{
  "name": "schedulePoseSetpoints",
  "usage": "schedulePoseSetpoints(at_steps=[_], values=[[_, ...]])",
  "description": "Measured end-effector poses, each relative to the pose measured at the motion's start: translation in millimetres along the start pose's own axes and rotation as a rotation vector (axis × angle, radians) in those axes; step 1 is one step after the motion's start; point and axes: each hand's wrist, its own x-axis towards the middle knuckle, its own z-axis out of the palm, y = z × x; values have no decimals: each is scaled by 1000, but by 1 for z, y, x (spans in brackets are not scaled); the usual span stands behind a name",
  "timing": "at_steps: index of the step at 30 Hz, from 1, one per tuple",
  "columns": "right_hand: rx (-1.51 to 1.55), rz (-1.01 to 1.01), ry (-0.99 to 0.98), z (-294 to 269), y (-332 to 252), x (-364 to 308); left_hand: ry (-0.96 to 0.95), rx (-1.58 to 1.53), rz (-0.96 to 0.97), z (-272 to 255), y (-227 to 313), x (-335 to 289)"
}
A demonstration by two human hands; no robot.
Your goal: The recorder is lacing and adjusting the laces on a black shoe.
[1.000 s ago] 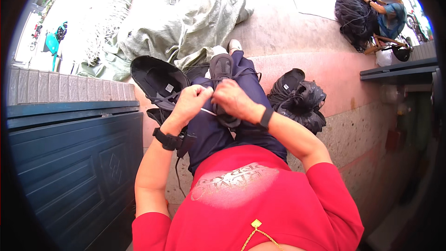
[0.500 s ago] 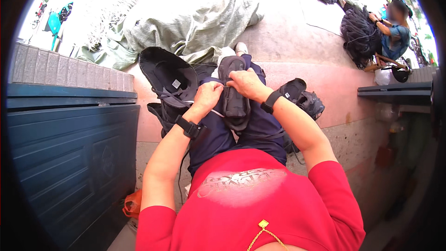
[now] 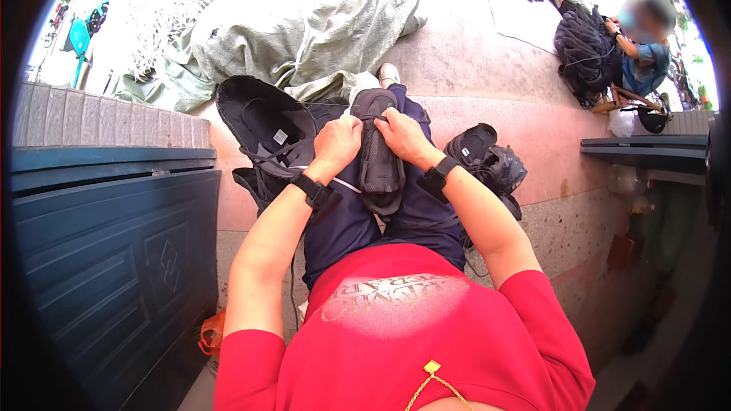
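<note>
A black shoe upper (image 3: 381, 164) lies lengthwise over my lap, on dark blue trousers. My left hand (image 3: 339, 143) is closed at its left edge, fingers pinched together. On the other side my right hand (image 3: 403, 137) pinches near its upper part. A thin dark lace seems to run between the two hands across the upper; its ends are hidden by my fingers. A pale cord (image 3: 346, 184) shows below my left hand. Left of my knees stands a larger, open black shoe upper (image 3: 266, 125) with a white label inside and dark laces.
More black uppers (image 3: 487, 156) lie right of my legs. Grey-green sacking (image 3: 304, 38) spreads ahead, with white laces (image 3: 167, 11) at far left. Dark blue panels (image 3: 114, 259) stand at my left. A seated person (image 3: 647, 61) handles a dark bundle (image 3: 582, 53) at far right.
Both hands have shifted slightly up along the upper, toward its far end. My left hand has turned, its back now showing more. The view has moved a little.
</note>
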Motion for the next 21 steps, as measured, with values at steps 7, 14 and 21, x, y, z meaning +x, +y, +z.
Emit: schedulePoseSetpoints(at_steps=[7, 14, 21], values=[[25, 57, -44, -4, -5, -1, -50, 278, 194, 6, 7, -1], [107, 133, -35, -18, -8, -5, 198, 149, 277, 9, 6, -6], [44, 195, -155, -17, -28, -22, 75, 325, 275, 14, 7, -22]])
